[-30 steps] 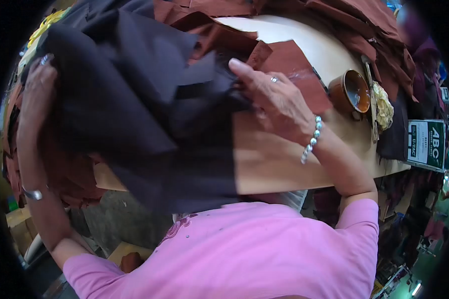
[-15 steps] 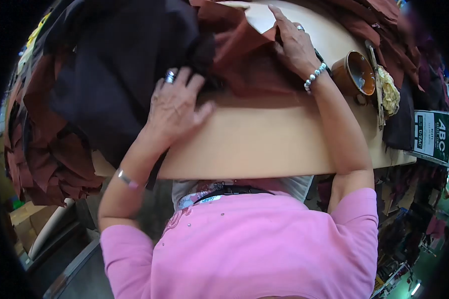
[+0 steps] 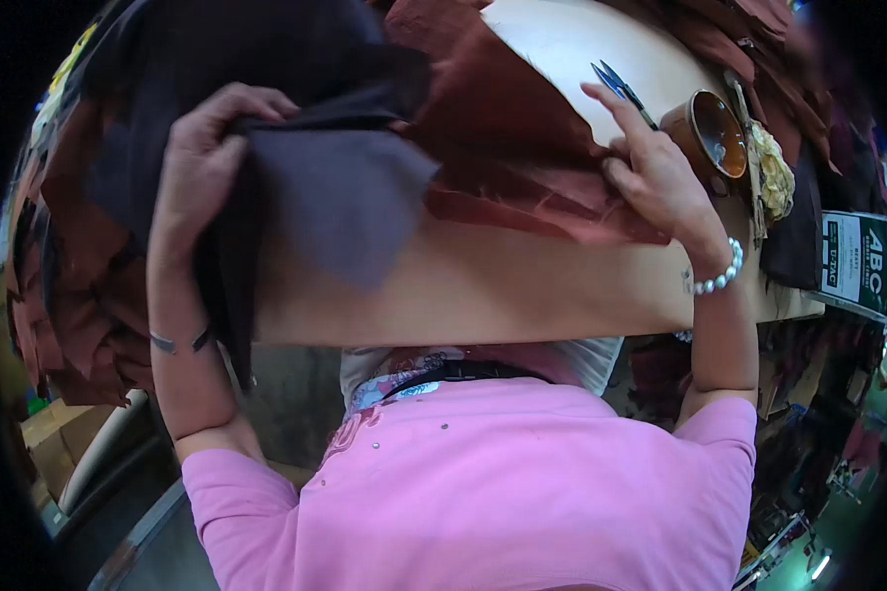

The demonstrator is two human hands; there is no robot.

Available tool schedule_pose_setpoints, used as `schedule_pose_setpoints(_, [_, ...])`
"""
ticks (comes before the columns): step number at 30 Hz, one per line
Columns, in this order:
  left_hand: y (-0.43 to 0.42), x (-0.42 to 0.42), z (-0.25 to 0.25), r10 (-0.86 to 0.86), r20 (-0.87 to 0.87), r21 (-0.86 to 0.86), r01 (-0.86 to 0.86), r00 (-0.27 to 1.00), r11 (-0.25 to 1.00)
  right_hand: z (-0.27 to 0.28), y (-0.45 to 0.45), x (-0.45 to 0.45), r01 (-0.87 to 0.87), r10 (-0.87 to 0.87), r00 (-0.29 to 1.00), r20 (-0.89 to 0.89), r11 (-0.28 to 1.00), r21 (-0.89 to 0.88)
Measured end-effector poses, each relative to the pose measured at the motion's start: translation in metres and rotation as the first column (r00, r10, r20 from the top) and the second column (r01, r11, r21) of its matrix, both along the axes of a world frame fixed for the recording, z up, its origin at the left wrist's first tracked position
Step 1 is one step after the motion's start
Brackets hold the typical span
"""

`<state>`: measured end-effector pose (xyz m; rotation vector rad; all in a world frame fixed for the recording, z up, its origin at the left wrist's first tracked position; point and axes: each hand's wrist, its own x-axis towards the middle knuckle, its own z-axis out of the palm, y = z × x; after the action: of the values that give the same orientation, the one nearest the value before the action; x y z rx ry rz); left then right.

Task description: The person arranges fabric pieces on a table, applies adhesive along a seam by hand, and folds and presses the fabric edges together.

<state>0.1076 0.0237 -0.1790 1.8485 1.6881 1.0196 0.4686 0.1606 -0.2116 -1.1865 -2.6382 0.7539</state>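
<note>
My left hand (image 3: 207, 153) is closed on a piece of dark cloth (image 3: 340, 192), its fingers curled over a fold. The cloth's lighter grey-purple face is turned up and hangs, blurred, over the board. My right hand (image 3: 658, 177) has its index finger stretched out. Its thumb and other fingers close on the right edge of a reddish-brown cloth piece (image 3: 522, 128), which lies creased on the board. Just beyond that fingertip are small pointed snips (image 3: 623, 91), partly hidden by the hand.
A brown cup (image 3: 705, 138) stands right of my right hand, beside a pale crumpled flower-like thing (image 3: 771, 175). A green-and-white ABC packet or tin (image 3: 857, 264) is at the right edge. Reddish-brown cloth pieces (image 3: 89, 315) are heaped at the left. The tan board (image 3: 483, 295) lies before me.
My left hand has moved left and lifted the dark cloth, turning over part of it. My right hand has come nearer and to the right with the brown cloth's edge, uncovering the snips.
</note>
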Motion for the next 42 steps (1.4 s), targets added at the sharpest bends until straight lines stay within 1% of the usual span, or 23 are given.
schedule_pose_setpoints(3, [-0.011, 0.020, -0.022, 0.019, -0.481, 0.031, -0.005, 0.877, 1.000, 0.003, -0.006, -0.002, -0.070, -0.012, 0.969, 0.247, 0.945, 0.319])
schedule_pose_setpoints(4, [-0.015, 0.035, -0.017, 0.096, -0.555, 0.154, -0.011, 0.826, 0.988, -0.006, -0.001, -0.001, -0.131, 0.086, 0.990, 0.114, 0.860, 0.494])
schedule_pose_setpoints(6, [-0.023, 0.061, -0.003, 0.251, -0.640, 0.395, 0.030, 0.726, 0.918, -0.008, 0.007, -0.017, -0.110, 0.173, 0.977, -0.121, 0.906, 0.408])
schedule_pose_setpoints(7, [-0.027, 0.065, -0.009, 0.236, -0.568, 0.497, 0.100, 0.788, 0.862, -0.005, 0.007, -0.029, -0.113, 0.209, 0.949, -0.237, 0.924, 0.364])
schedule_pose_setpoints(8, [-0.035, 0.073, -0.016, 0.155, -0.522, 0.500, 0.153, 0.839, 0.853, 0.006, -0.002, -0.045, -0.078, 0.124, 0.930, -0.347, 0.986, 0.144])
schedule_pose_setpoints(9, [-0.039, 0.087, -0.024, 0.036, -0.463, 0.447, 0.198, 0.886, 0.872, 0.016, -0.003, -0.059, -0.092, 0.153, 0.941, -0.303, 0.975, 0.203])
schedule_pose_setpoints(10, [-0.040, 0.100, -0.030, -0.120, -0.418, 0.263, 0.247, 0.900, 0.933, 0.024, -0.003, -0.071, -0.108, 0.178, 0.949, -0.259, 0.959, 0.261])
schedule_pose_setpoints(13, [-0.024, 0.121, -0.049, -0.167, -0.464, 0.113, 0.246, 0.870, 0.963, -0.016, 0.023, -0.110, -0.005, 0.221, 0.915, -0.338, 0.842, 0.539])
schedule_pose_setpoints(15, [-0.014, 0.112, -0.063, -0.126, -0.363, 0.110, 0.177, 0.923, 0.978, -0.028, 0.032, -0.121, 0.055, 0.198, 0.888, -0.415, 0.850, 0.524])
schedule_pose_setpoints(17, [-0.006, 0.102, -0.071, -0.032, -0.278, 0.090, 0.059, 0.960, 0.994, -0.028, 0.034, -0.122, 0.020, 0.110, 0.891, -0.440, 0.959, 0.281])
schedule_pose_setpoints(20, [0.004, 0.082, -0.080, 0.061, -0.363, 0.065, -0.040, 0.930, 0.997, -0.042, 0.046, -0.115, 0.084, -0.035, 0.904, -0.427, 0.992, 0.095])
schedule_pose_setpoints(23, [0.016, 0.076, -0.084, 0.058, -0.457, 0.176, 0.026, 0.888, 0.984, -0.056, 0.055, -0.114, 0.050, 0.124, 0.852, -0.509, 0.948, 0.314])
schedule_pose_setpoints(24, [0.021, 0.073, -0.087, 0.048, -0.466, 0.137, 0.019, 0.884, 0.990, -0.059, 0.056, -0.116, 0.075, 0.141, 0.815, -0.562, 0.936, 0.344])
schedule_pose_setpoints(27, [0.031, 0.055, -0.100, 0.017, -0.490, 0.025, -0.005, 0.872, 1.000, -0.054, 0.060, -0.114, 0.144, -0.083, 0.787, -0.611, 0.988, 0.052])
schedule_pose_setpoints(28, [0.036, 0.048, -0.103, 0.036, -0.512, 0.297, 0.137, 0.858, 0.945, -0.055, 0.061, -0.113, 0.161, -0.129, 0.723, -0.678, 0.987, -0.016])
schedule_pose_setpoints(31, [0.045, 0.009, -0.106, -0.034, -0.653, 0.298, 0.298, 0.757, 0.907, -0.046, 0.061, -0.109, 0.136, -0.176, 0.711, -0.681, 0.984, -0.113])
schedule_pose_setpoints(34, [0.047, 0.003, -0.072, 0.223, -0.906, 0.274, 0.097, 0.361, 0.957, -0.049, 0.068, -0.110, 0.128, -0.208, 0.693, -0.690, 0.978, -0.167])
schedule_pose_setpoints(35, [0.058, 0.002, -0.054, 0.259, -0.650, 0.444, 0.080, 0.715, 0.893, -0.051, 0.071, -0.111, 0.117, -0.216, 0.686, -0.695, 0.975, -0.188])
schedule_pose_setpoints(36, [0.056, 0.024, -0.035, 0.240, -0.436, 0.311, -0.104, 0.867, 0.945, -0.053, 0.074, -0.111, 0.106, -0.223, 0.679, -0.700, 0.973, -0.207])
schedule_pose_setpoints(39, [0.070, 0.030, -0.045, 0.159, -0.032, 0.153, -0.152, 0.987, 0.976, -0.050, 0.075, -0.109, 0.212, -0.234, 0.713, -0.661, 0.971, -0.114])
schedule_pose_setpoints(40, [0.070, 0.030, -0.047, 0.023, -0.093, 0.231, -0.001, 0.995, 0.973, -0.048, 0.075, -0.108, 0.267, -0.238, 0.732, -0.638, 0.962, -0.053])
schedule_pose_setpoints(41, [0.063, 0.041, -0.040, 0.031, -0.165, 0.100, -0.015, 0.986, 0.995, -0.051, 0.078, -0.107, 0.266, -0.209, 0.729, -0.651, 0.964, -0.012])
schedule_pose_setpoints(42, [0.063, 0.044, -0.049, -0.034, -0.250, 0.176, 0.080, 0.968, 0.981, -0.056, 0.081, -0.105, 0.268, -0.182, 0.726, -0.664, 0.963, 0.029])
